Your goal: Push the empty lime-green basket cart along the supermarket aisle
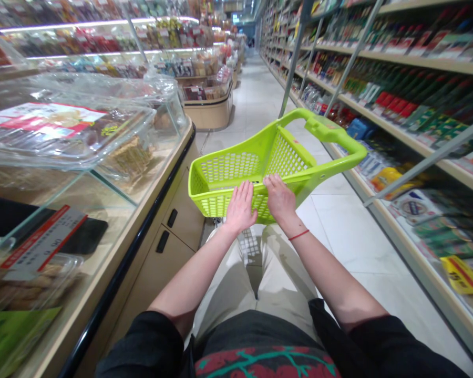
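A lime-green plastic rolling shopping basket point(236, 163) with perforated sides stands in front of my legs, its long handle loop pointing right. No goods show in the visible part of its inside. My left hand point(241, 206) rests on the near side, fingers hooked over the rim and thumb on the outer wall. Just to its right, my right hand point(280, 199) grips the same rim with bent fingers, nearer the handle point(339, 137). A red string bracelet point(298, 235) circles my right wrist. Part of a wheel point(217, 221) shows below the basket.
A wooden display counter point(181, 210) with a black rail runs along my left, carrying clear packs of food point(71, 126). Tall shelves point(425, 63) packed with goods line the right, crossed by grey metal bars. A pale tiled aisle point(252, 89) stretches ahead between displays.
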Tool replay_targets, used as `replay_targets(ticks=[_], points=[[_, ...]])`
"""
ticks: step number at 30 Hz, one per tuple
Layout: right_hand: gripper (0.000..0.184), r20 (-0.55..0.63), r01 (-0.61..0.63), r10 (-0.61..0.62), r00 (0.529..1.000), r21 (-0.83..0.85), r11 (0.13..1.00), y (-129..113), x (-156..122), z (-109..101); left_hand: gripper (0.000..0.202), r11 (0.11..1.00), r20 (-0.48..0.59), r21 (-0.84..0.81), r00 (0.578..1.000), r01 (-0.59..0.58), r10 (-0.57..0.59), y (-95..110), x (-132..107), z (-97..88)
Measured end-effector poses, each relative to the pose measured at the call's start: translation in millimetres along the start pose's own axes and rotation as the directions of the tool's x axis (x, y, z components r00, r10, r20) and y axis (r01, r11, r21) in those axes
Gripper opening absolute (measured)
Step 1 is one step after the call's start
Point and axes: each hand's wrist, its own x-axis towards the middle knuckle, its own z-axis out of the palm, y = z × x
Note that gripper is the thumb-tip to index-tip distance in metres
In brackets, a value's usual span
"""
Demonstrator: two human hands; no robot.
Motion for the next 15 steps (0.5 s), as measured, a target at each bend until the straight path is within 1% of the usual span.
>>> replay_targets(ticks=[4,7,10,12,15], points=[[0.046,0.021,0.033,-0.034,0.999,0.047,0.998,-21,-3,11,0.089,1.000,0.002,-0.010,1.000,0.008,-0.007,3,2,2.2],[0.049,0.062,0.059,-0.062,0.996,0.050,0.997,-21,-3,11,0.089,1.000,-0.003,-0.007,1.000,0.019,-0.019,1,0,2.7],[0.051,0.050,0.074,-0.075,0.996,0.016,0.997,-3,-1,1,0.088,0.999,-0.007,0.001,0.999,0.037,-0.037,0,-1,2.2],[0.051,0.003,0.051,-0.051,0.999,-0.022,0.998,17,1,-10,0.087,0.999,-0.011,0.003,0.999,0.040,-0.040,-1,-1,2.0],[0.050,-0.088,-0.015,0.009,0.996,-0.067,0.998,48,3,-26,0.087,0.999,-0.011,-0.006,0.999,0.034,-0.034,-1,-1,2.7]])
